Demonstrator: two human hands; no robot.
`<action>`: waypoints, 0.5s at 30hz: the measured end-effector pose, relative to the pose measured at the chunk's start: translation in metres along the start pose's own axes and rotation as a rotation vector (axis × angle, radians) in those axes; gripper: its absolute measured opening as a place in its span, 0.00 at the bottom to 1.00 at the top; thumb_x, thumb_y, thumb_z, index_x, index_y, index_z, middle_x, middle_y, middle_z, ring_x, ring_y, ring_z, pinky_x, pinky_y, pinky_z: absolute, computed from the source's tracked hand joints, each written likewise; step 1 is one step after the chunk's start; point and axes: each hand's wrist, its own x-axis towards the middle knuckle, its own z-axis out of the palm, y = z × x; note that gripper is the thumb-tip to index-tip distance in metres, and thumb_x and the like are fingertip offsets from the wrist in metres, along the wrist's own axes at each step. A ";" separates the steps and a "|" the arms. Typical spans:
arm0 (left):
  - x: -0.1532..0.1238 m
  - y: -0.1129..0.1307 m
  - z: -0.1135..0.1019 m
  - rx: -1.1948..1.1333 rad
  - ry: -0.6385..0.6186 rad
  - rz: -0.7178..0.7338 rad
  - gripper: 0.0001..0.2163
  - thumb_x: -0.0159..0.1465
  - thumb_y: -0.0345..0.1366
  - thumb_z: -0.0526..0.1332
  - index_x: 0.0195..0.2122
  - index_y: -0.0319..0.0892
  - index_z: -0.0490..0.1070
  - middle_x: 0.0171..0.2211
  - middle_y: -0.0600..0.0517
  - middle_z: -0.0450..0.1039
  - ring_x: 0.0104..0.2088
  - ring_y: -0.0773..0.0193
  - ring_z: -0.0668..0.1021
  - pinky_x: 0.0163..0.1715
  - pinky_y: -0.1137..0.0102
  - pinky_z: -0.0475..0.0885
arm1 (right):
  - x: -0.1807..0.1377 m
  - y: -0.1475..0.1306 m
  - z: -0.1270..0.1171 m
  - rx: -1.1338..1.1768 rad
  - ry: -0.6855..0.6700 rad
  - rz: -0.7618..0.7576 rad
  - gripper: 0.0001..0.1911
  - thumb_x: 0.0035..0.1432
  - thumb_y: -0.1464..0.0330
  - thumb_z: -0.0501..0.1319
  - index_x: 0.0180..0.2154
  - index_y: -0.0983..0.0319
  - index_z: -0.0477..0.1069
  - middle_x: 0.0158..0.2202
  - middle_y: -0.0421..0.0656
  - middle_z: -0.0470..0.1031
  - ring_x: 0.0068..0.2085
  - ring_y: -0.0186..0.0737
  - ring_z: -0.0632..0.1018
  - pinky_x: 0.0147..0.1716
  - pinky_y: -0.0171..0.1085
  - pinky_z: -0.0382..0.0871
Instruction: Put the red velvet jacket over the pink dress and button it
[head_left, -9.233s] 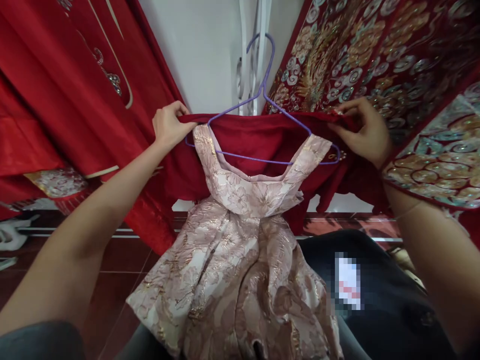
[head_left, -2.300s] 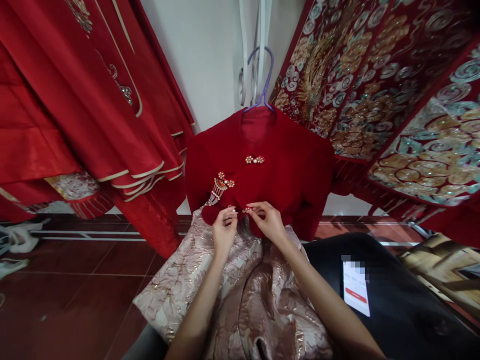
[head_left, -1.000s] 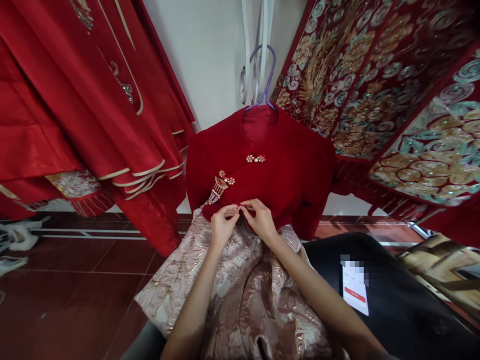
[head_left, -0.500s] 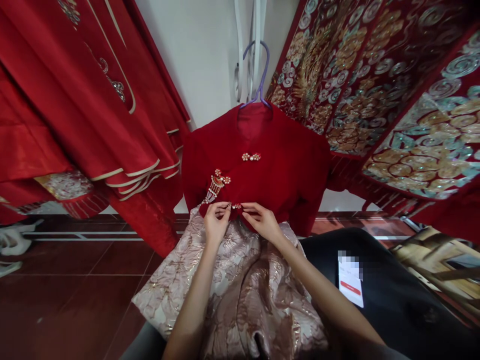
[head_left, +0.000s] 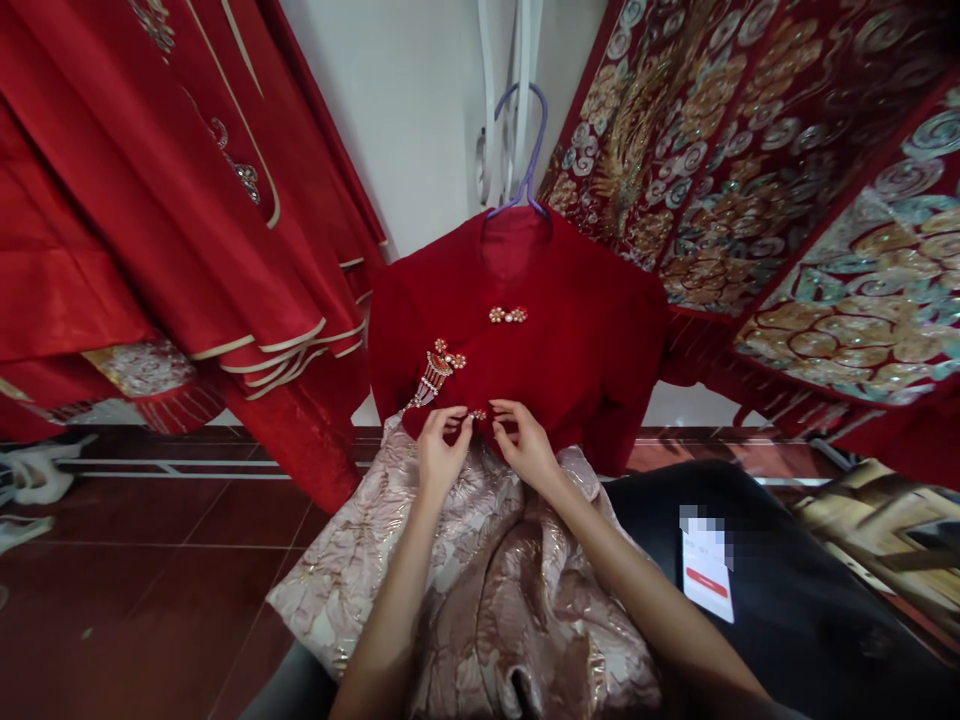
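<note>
Two bare hands, left and right, meet at one short red jacket on one purple wire hanger, over one pink-and-gold brocade dress; three jewelled clasps show on the jacket.

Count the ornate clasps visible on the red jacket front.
3: a pearl clasp near the collar, a tasselled clasp lower left, and a lowest clasp at the hem between both hands' fingertips. Others may be hidden.

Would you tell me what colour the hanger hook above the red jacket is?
Purple; the hanger hook shows best in the head view.
</note>
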 end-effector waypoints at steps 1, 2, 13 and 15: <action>-0.001 -0.001 0.001 0.025 -0.032 0.021 0.08 0.63 0.36 0.61 0.42 0.42 0.74 0.40 0.48 0.75 0.38 0.64 0.78 0.40 0.68 0.74 | 0.000 0.002 0.001 0.017 -0.025 0.008 0.17 0.61 0.67 0.55 0.51 0.60 0.66 0.49 0.50 0.71 0.46 0.40 0.76 0.38 0.38 0.78; -0.002 -0.002 0.002 0.051 -0.052 0.043 0.09 0.63 0.35 0.60 0.43 0.42 0.74 0.41 0.48 0.75 0.38 0.63 0.78 0.41 0.67 0.75 | 0.000 0.003 0.002 0.039 -0.041 0.020 0.17 0.60 0.67 0.55 0.51 0.60 0.66 0.49 0.50 0.72 0.46 0.40 0.76 0.40 0.39 0.78; -0.003 -0.002 -0.004 0.102 -0.005 0.131 0.06 0.63 0.39 0.62 0.36 0.42 0.74 0.35 0.50 0.77 0.35 0.64 0.79 0.41 0.68 0.73 | 0.002 0.010 0.003 0.281 -0.076 0.134 0.12 0.57 0.63 0.61 0.43 0.60 0.71 0.42 0.46 0.77 0.43 0.38 0.79 0.44 0.39 0.77; -0.004 0.000 -0.003 0.066 0.006 0.098 0.07 0.63 0.40 0.62 0.36 0.42 0.74 0.34 0.51 0.77 0.34 0.65 0.79 0.40 0.69 0.74 | 0.003 0.008 0.003 0.308 -0.077 0.149 0.13 0.56 0.62 0.63 0.42 0.61 0.71 0.40 0.45 0.78 0.41 0.37 0.79 0.43 0.38 0.77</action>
